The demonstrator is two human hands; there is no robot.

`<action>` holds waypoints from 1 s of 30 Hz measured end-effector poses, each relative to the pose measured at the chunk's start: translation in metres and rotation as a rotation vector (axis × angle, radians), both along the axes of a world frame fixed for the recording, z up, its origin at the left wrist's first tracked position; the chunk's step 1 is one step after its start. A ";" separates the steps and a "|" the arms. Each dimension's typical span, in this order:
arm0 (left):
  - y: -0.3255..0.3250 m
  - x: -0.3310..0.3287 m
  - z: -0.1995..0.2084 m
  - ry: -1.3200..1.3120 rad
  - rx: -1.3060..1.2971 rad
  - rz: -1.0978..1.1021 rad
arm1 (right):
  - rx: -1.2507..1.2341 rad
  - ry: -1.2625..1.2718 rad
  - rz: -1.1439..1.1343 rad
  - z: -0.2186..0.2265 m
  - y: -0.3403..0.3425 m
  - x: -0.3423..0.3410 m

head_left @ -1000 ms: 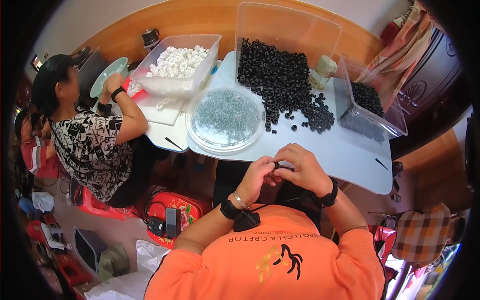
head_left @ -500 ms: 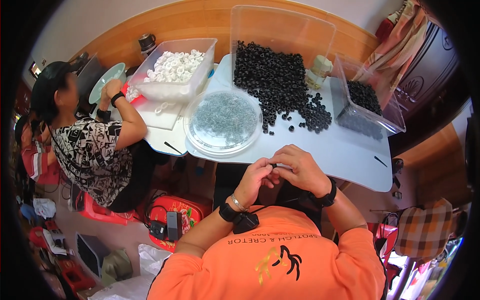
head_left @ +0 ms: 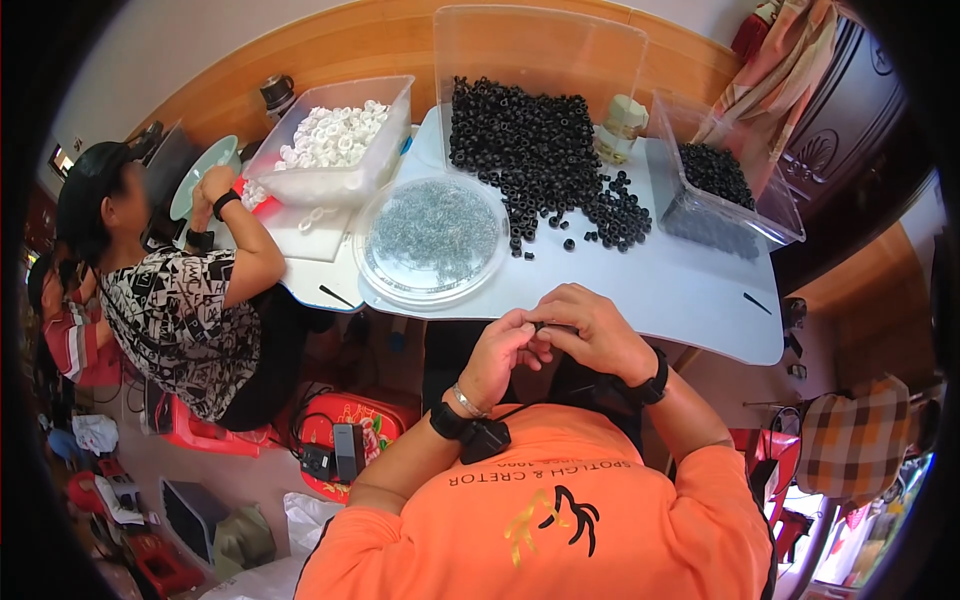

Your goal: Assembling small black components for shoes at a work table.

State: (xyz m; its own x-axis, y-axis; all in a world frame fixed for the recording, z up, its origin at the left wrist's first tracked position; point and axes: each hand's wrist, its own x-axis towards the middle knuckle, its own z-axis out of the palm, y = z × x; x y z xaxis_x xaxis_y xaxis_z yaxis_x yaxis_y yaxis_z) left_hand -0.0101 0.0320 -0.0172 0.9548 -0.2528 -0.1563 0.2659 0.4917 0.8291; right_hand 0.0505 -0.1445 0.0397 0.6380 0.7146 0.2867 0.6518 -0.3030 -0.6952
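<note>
My left hand (head_left: pixel 503 352) and my right hand (head_left: pixel 585 328) meet in front of the table's near edge, with their fingertips pressed together. Between them they pinch a small black piece (head_left: pixel 540 326), mostly covered by the fingers. Beyond my hands lies a spread of short, hollow black plastic pieces (head_left: pixel 540 150), with a few strays nearest me. Left of it stands a round clear tub (head_left: pixel 365 268) full of tiny, shiny, silvery parts too fine to make out singly.
An upright clear bin (head_left: pixel 540 40) backs the black heap. Another clear bin (head_left: pixel 715 232) holds more black pieces at right, beside a jar (head_left: pixel 622 128). A bin (head_left: pixel 335 187) of white rings stands left, near a seated co-worker (head_left: pixel 170 290). A thin black tool (head_left: pixel 757 302) lies at the right edge.
The whole view has shifted slightly, so the table and bins sit a little further left. My fingers have moved slightly around the black piece, and both hands stay together.
</note>
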 end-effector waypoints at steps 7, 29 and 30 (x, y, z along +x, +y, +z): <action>0.000 -0.001 -0.003 -0.006 -0.035 -0.003 | 0.013 0.030 -0.014 -0.002 -0.002 -0.004; -0.001 -0.002 -0.006 0.022 0.005 -0.027 | 0.038 0.026 -0.048 -0.013 -0.001 -0.005; 0.000 -0.001 -0.008 0.022 -0.001 -0.019 | 0.045 0.039 -0.064 -0.013 -0.001 -0.005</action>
State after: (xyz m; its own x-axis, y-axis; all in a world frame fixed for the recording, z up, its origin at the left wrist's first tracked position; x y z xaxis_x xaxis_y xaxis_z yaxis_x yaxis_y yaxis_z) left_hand -0.0114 0.0319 -0.0249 0.9463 -0.2709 -0.1768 0.2931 0.4869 0.8228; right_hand 0.0453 -0.1454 0.0263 0.6934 0.6589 0.2917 0.6043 -0.3113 -0.7334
